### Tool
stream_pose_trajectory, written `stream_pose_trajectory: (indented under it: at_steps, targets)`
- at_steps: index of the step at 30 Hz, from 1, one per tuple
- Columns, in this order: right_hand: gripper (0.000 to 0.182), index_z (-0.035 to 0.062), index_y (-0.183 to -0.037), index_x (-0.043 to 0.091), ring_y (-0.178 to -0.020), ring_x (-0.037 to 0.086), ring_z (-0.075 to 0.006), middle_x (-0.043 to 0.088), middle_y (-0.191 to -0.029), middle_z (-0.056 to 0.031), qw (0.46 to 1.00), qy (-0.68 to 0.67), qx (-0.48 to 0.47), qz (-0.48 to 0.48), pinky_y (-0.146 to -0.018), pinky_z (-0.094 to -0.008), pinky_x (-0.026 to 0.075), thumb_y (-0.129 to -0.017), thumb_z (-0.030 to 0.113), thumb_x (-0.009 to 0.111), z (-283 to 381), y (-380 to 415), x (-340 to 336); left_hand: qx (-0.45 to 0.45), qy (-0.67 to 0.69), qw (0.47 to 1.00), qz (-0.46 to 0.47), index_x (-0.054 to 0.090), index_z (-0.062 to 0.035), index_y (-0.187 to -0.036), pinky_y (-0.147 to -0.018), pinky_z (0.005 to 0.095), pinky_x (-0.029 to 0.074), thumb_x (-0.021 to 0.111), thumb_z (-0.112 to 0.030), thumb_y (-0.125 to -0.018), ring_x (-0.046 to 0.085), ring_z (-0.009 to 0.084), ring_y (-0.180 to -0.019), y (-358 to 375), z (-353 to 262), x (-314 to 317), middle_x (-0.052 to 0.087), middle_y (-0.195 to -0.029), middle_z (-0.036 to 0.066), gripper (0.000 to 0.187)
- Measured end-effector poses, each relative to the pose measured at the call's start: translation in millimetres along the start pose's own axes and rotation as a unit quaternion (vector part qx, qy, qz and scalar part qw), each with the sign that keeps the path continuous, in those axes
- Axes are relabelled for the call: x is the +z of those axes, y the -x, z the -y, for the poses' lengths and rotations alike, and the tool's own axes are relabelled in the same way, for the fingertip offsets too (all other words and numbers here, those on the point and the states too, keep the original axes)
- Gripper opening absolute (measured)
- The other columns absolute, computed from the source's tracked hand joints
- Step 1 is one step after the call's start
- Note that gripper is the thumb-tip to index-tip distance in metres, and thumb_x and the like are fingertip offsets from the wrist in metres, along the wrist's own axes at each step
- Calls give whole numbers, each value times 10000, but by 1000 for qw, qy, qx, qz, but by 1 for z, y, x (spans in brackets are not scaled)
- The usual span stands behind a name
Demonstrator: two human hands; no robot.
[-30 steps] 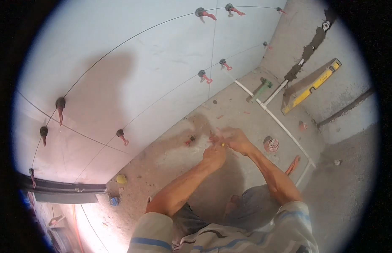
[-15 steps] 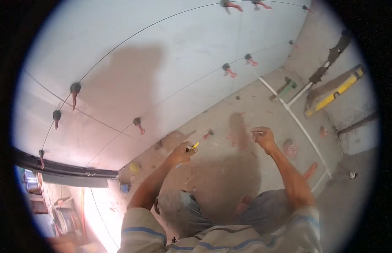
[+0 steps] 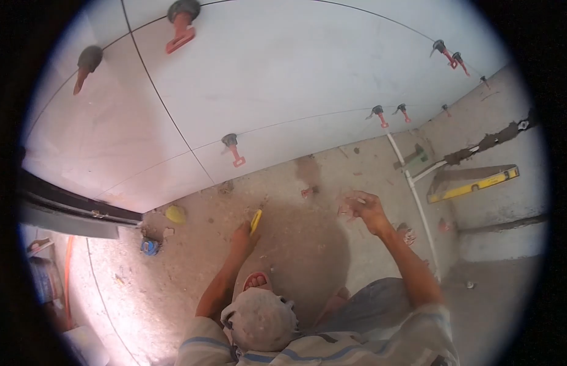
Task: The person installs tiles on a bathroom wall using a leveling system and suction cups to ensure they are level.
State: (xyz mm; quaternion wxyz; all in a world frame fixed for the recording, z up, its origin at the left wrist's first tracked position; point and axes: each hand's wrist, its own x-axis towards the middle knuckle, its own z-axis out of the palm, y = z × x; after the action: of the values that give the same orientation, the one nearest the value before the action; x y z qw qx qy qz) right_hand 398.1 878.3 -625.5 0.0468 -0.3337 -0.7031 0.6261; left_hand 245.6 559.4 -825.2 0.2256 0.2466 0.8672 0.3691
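My left hand point(image 3: 241, 239) is closed around a slim yellow tool point(image 3: 256, 222), held above the floor; its exact kind does not show. My right hand point(image 3: 368, 210) is raised to the right with its fingers curled together. Something pale and reddish seems to be at those fingertips, too blurred to name. Between the hands, a red and black tile levelling clip point(image 3: 308, 192) lies on the floor. Ahead, another red-handled levelling clip point(image 3: 234, 150) is fixed in a joint of the large white wall tiles point(image 3: 296, 73).
A yellow spirit level point(image 3: 476, 185) leans at the right wall. White pipe point(image 3: 421, 201) runs along the floor there. At the left lie a yellow round object point(image 3: 175, 213) and a blue roll-like item point(image 3: 150, 246). Dusty floor point(image 3: 192, 274) surrounds my feet.
My view has shifted, bringing the wall clips on the left closer. My left hand and the yellow tool have drawn away from the loose clip; my right hand has moved slightly left and blurs.
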Motion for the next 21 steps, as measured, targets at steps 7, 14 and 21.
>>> stream_pose_trajectory:
  at_steps: [7, 14, 21]
  targets:
    - [136, 5, -944, 626, -584, 572, -90, 648, -820, -52, 996, 55, -68, 26, -462, -223, 461, -868, 99, 563, 82, 10, 68, 101, 214, 971, -32, 605, -13, -1104, -722, 358, 515, 644, -269, -872, 643, 275, -846, -33, -102, -44, 629, -1030, 180, 348]
    - [62, 21, -936, 542, -685, 567, -87, 618, -866, -45, 987, 61, -120, 85, -605, -221, 475, -897, -27, 546, 144, 21, 97, 205, 399, 893, 21, 605, -23, -1154, -723, 267, 502, 656, -99, -862, 636, 126, -795, -27, -218, -106, 674, -913, 74, 306]
    - [302, 27, -1208, 525, -807, 602, -130, 605, -975, -68, 976, 28, -206, 65, -732, -264, 511, -910, -16, 552, 160, 7, 99, 178, 480, 859, 6, 564, -42, -1198, -701, 262, 495, 617, -66, -889, 632, 118, -758, -33, -235, -148, 646, -873, 48, 314]
